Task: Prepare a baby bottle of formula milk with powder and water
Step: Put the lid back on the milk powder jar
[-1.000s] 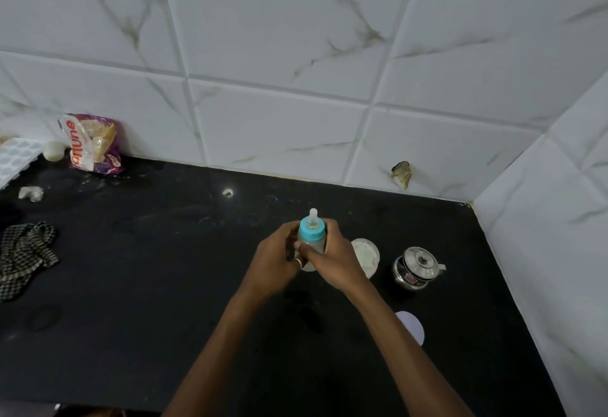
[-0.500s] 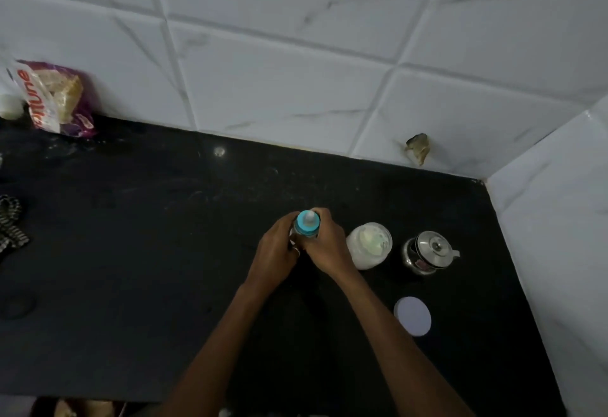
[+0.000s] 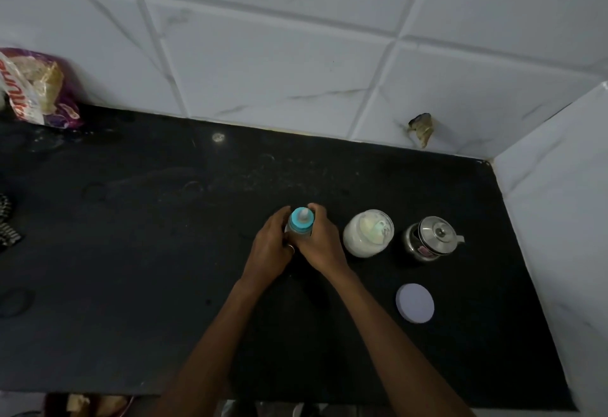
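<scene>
Baby bottle (image 3: 300, 220), teal collar and teat fitted, sits at frame centre over the black counter (image 3: 164, 252). The left hand (image 3: 269, 248) and right hand (image 3: 324, 242) each curl round one side of it. Since a second ago it has come lower and is now seen from above, with the grip unchanged. The top is probably being tightened, ready for mixing. To its right are the open powder jar (image 3: 368, 232) and a steel pot (image 3: 431, 239); a round lid (image 3: 414, 302) lies lower right.

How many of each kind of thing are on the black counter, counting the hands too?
hands: 2, the left hand and the right hand, both gripping the bottle
bottle: 1
jar: 1
steel pot: 1
loose lid: 1
packet: 1
cloth: 1
total: 8
</scene>
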